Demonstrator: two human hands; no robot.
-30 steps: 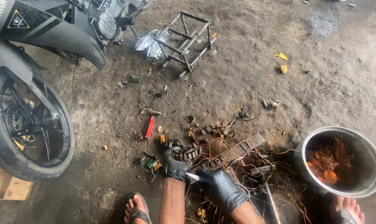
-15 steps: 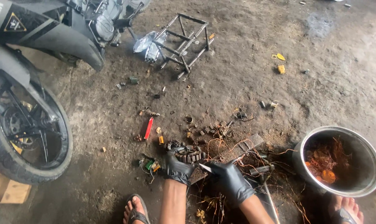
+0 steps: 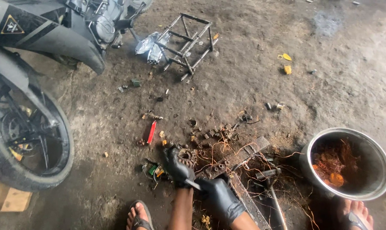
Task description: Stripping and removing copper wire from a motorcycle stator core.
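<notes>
The head camera looked down at a dirty concrete workshop floor (image 3: 244,85). Low in the middle of the view, two hands in black gloves worked close together. The left hand (image 3: 177,165) was curled around a round, toothed metal part wound with copper wire (image 3: 187,156), gripping it against the floor. The right hand (image 3: 218,196) was closed in a fist around a thin tool (image 3: 193,184) whose pale metal tip pointed toward the left hand and ended just beside it. Whether the tip touched the wound part could not be told.

Loose copper wire (image 3: 233,159) lay in tangled strands around and to the right of the hands, mixed with small metal scraps. A long flat metal bar (image 3: 244,154) lay slanted just beyond the right hand. A hammer (image 3: 269,176) rested on the floor to the right.

At the right edge stood a round steel pot (image 3: 374,170) holding a heap of copper wire. A sandalled foot (image 3: 138,215) showed at the bottom, left of the forearms, and another foot (image 3: 357,213) below the pot.

A small red object (image 3: 151,132) lay left of the scraps. At the left stood a motorcycle (image 3: 39,34), its rear wheel (image 3: 27,136) near the frame edge. A welded metal frame (image 3: 188,40) lay at the top centre.
</notes>
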